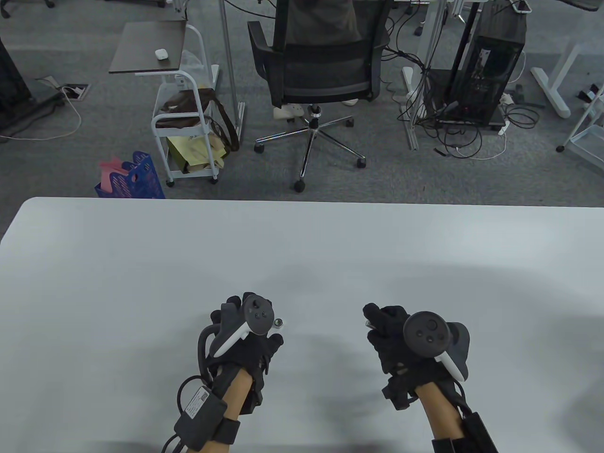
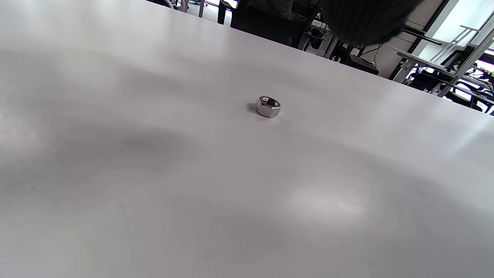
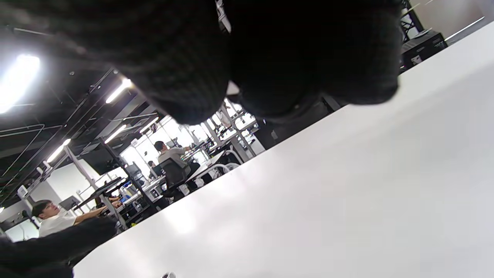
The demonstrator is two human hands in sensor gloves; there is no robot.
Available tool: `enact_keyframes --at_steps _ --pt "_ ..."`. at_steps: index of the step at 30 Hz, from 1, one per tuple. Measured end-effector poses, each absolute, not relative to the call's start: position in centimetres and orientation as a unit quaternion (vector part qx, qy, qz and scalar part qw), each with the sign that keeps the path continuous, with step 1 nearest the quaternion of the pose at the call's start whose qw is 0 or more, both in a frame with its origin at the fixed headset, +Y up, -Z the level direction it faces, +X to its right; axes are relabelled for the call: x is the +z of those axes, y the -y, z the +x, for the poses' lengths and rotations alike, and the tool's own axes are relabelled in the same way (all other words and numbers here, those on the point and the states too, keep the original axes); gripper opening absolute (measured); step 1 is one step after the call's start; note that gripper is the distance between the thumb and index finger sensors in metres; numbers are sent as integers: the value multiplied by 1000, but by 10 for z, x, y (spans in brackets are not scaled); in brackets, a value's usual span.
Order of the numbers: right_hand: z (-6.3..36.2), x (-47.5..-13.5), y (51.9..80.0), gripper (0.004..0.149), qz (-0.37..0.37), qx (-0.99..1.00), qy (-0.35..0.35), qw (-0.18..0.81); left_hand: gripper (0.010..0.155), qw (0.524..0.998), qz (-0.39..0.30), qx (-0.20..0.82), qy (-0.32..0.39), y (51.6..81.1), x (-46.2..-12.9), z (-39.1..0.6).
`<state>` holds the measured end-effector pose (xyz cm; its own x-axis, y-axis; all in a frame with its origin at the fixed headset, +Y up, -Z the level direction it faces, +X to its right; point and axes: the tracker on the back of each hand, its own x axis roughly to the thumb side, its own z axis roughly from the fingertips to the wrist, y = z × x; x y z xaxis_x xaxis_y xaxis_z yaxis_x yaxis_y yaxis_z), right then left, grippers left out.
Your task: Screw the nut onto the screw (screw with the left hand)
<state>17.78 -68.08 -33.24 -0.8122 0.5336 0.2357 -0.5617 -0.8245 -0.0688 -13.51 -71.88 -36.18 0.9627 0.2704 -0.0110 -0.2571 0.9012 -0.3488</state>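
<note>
A small silver hex nut point(image 1: 278, 323) lies flat on the white table point(image 1: 302, 245); the left wrist view shows the nut point(image 2: 268, 106) alone on the surface. My left hand point(image 1: 257, 328) hovers just left of it with loosely bent fingers, holding nothing. The tip of one left finger point(image 2: 362, 19) hangs in at the top of that view. My right hand point(image 1: 382, 325) sits further right, its fingers curled round the screw point(image 1: 369, 323), of which only a pale sliver shows. In the right wrist view the dark fingers point(image 3: 308, 58) fill the top and hide the screw almost wholly.
The table's far edge point(image 1: 302, 202) runs across the middle of the table view. Beyond it stand an office chair point(image 1: 321, 71), a white trolley point(image 1: 188, 132) and a computer tower point(image 1: 486, 75) on the floor. People sit at desks point(image 3: 170, 154) far off.
</note>
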Motion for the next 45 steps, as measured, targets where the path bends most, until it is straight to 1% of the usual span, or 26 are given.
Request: enact_keyframes --at_steps 4,9,12,16,20,22,23,26,30,32,36,39,41,43,45 --pt "171 -329 681 57 113 957 87 252 81 977 -160 141 28 722 -364 -131" --pt "172 -327 680 60 107 954 102 262 78 983 -118 138 39 728 -372 -121" --pt "176 -326 678 60 101 949 115 276 76 985 -111 124 41 732 -377 -113" --pt "181 -325 674 54 88 939 138 303 71 987 -131 88 42 742 -384 -102" --pt "182 -324 674 51 90 936 146 308 64 986 -151 56 36 752 -388 -94" --pt "183 -323 674 49 91 931 147 321 61 989 -141 21 34 756 -390 -89" --pt "183 -322 674 49 90 929 153 326 60 992 -123 6 33 757 -390 -85" --pt "184 -321 675 48 93 928 153 327 58 995 -97 -15 28 759 -391 -78" --pt "186 -323 677 47 90 927 145 335 69 993 -101 -52 29 760 -398 -69" --pt "187 -324 678 47 88 927 143 336 61 991 -113 -66 29 762 -403 -64" --pt "189 -325 678 48 85 924 140 345 48 992 -89 -84 35 762 -405 -54" --pt "190 -325 679 49 85 923 136 350 47 990 -78 -113 29 762 -404 -48" --pt "189 -324 679 50 90 923 132 349 50 990 -78 -111 23 762 -402 -49" --pt "189 -325 679 49 93 923 130 351 51 993 -75 -86 24 759 -401 -52" --pt "188 -324 679 49 99 921 134 353 50 997 -66 35 26 741 -394 -63"
